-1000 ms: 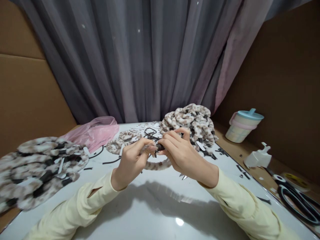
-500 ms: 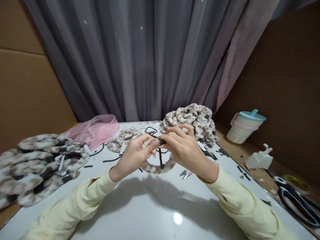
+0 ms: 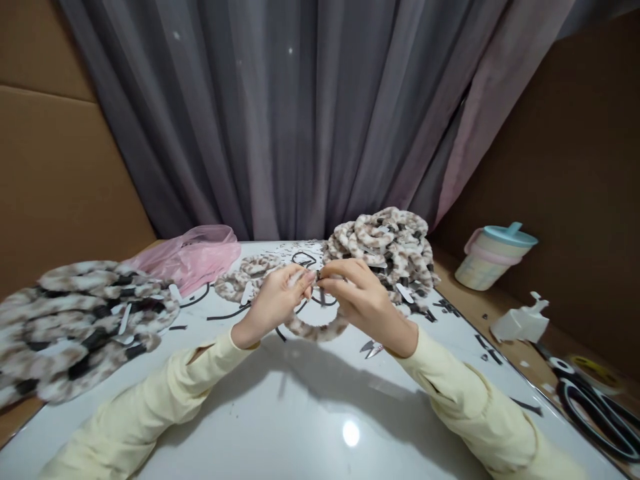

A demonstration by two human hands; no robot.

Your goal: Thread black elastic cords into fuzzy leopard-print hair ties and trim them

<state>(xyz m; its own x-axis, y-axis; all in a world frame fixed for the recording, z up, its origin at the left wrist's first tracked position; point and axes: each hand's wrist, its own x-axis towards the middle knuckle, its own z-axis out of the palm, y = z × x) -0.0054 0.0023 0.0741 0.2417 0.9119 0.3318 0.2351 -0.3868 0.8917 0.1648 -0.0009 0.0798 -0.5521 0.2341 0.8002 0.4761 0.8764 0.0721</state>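
Observation:
My left hand (image 3: 280, 297) is closed, thumb and fingers pinching the upper part of a furry white-and-brown ring (image 3: 317, 329). The ring's lower arc shows beneath my hands. Against it, my right hand (image 3: 361, 293) pinches a dark strip (image 3: 323, 295) at the ring's top, where fingertips hide most of the join. Just below my right wrist, small thread snips (image 3: 371, 349) lie on the white table. Behind the hands are a loop of dark strip (image 3: 303, 259) and another furry ring (image 3: 255, 267).
Piles of furry rings lie at the left (image 3: 85, 320) and back right (image 3: 385, 240). A pink plastic bag (image 3: 195, 250) is at the back left. To the right are a lidded cup (image 3: 495, 257), a white bottle (image 3: 523, 323), large scissors (image 3: 595, 413) and dark scraps (image 3: 487, 350).
The view has shifted slightly. Both hands stay together, their fingers working the dark strip at the ring's top; its hanging end showed longer half a second ago.

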